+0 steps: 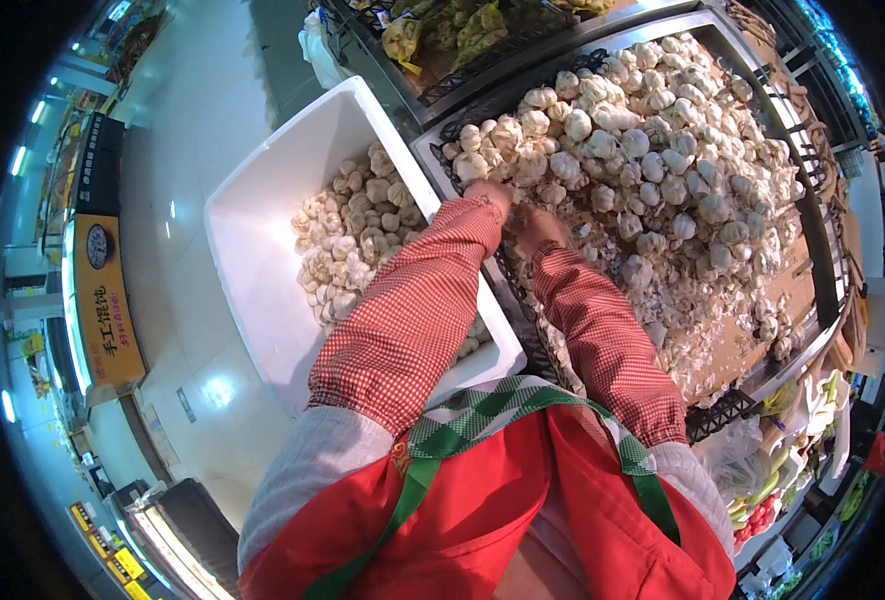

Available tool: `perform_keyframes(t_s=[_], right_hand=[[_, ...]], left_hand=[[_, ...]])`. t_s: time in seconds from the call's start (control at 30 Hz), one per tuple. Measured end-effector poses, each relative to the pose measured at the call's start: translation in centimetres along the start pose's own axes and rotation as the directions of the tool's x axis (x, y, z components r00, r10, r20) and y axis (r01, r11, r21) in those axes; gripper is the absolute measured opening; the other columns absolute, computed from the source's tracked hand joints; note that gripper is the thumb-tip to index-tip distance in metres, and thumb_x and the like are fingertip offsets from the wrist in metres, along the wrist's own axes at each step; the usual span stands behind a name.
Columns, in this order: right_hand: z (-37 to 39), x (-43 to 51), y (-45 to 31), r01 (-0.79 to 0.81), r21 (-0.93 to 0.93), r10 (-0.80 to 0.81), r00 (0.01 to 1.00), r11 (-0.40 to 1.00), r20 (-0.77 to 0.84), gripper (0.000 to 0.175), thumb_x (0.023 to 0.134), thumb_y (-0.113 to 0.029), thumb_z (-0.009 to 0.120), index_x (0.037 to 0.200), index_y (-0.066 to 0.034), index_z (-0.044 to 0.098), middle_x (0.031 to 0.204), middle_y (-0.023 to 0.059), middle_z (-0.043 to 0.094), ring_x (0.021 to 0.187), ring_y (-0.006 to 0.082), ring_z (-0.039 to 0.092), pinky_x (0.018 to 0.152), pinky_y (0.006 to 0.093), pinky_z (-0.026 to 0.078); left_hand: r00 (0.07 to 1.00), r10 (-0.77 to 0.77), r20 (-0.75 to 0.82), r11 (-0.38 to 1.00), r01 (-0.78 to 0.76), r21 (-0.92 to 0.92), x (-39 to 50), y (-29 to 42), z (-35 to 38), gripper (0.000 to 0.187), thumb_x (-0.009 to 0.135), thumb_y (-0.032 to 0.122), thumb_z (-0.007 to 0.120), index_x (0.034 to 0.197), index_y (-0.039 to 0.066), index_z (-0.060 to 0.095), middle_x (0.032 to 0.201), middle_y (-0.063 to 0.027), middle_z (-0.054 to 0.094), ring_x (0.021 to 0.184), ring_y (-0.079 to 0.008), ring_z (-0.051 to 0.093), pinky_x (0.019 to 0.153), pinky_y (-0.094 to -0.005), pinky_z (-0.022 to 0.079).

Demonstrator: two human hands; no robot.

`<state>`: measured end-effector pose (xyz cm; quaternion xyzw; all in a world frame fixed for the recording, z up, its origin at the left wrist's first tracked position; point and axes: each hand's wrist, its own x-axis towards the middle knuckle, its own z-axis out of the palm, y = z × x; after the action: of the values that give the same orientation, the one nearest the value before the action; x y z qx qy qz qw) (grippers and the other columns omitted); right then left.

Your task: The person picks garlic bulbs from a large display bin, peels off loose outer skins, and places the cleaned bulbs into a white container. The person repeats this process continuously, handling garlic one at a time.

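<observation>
My left hand (pixel 492 196) is at the near left edge of a heap of garlic bulbs (pixel 656 161), beside the black plastic rim of the display bin. Close by, just right of it, my right hand (pixel 540 229) reaches over loose garlic skins (pixel 626 259). The fingers of both hands point inward and are partly hidden, so whether they grip a bulb cannot be seen. To the left, a white foam box (pixel 251 259) holds many more garlic bulbs (pixel 337 259); my left forearm, in a red checked sleeve cover, crosses above it.
Brown cardboard (pixel 776 281) lines the bin under the skins. Beyond the bin, a neighbouring crate holds yellow-green netted produce (pixel 476 30). Bagged vegetables (pixel 750 465) lie at the right. A tiled floor (pixel 202 330) and a counter with a printed sign (pixel 104 300) are at the left.
</observation>
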<state>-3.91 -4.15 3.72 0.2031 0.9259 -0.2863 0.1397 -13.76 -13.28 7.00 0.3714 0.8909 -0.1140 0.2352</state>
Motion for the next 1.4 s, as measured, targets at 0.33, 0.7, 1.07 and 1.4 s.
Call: perform_keyframes(t_s=[0.33,0.7,1.07,1.4], right_hand=[[0.0,-1.8,2.2,-0.032,0.170,0.026,0.999,0.985,0.033,0.073,0.082,-0.034,0.075,0.141,-0.0053,0.045,0.097,0.0187,0.071,0.089,0.0319,0.070,0.074,0.0434,0.055],[-6.9,-12.1,-2.0,-0.036,0.971,-0.241,0.966,0.234,0.093,0.043,0.086,-0.022,0.073,0.123,-0.0032,0.060,0.084,-0.0021,0.060,0.061,0.0051,0.052,0.049,0.0214,0.041],[-3.6,-18.8,-13.0,0.350,0.680,-0.435,0.899,0.644,-0.050,0.057,0.084,-0.024,0.078,0.130,0.0013,0.056,0.077,-0.0022,0.055,0.063,0.0040,0.047,0.055,0.0202,0.040],[0.4,-21.4,-14.9,0.582,0.308,-0.391,0.771,0.753,-0.502,0.018,0.091,-0.018,0.067,0.094,0.0005,0.067,0.074,0.0139,0.058,0.063,0.0289,0.059,0.058,0.0348,0.046]], left_hand=[[0.986,0.009,0.168,0.989,0.016,-0.145,0.6,0.4,0.6,0.050,0.078,0.011,0.071,0.124,-0.003,0.055,0.114,-0.0236,0.066,0.106,-0.0344,0.065,0.089,-0.0409,0.054],[0.974,0.099,-0.204,-0.440,-0.141,-0.887,-13.5,-1.4,-1.5,0.032,0.099,0.026,0.060,0.122,0.004,0.054,0.101,-0.0010,0.064,0.082,-0.0069,0.062,0.070,-0.0227,0.052],[0.931,-0.283,-0.232,-0.633,-0.363,-0.684,-27.6,-5.6,3.0,0.032,0.104,0.032,0.047,0.116,0.004,0.057,0.105,-0.0049,0.064,0.080,-0.0101,0.058,0.070,-0.0245,0.050],[0.924,-0.253,-0.287,-0.418,-0.371,-0.829,-31.7,-4.1,6.4,0.035,0.103,0.025,0.051,0.127,0.001,0.059,0.090,-0.0018,0.063,0.075,-0.0079,0.058,0.066,-0.0221,0.051]])
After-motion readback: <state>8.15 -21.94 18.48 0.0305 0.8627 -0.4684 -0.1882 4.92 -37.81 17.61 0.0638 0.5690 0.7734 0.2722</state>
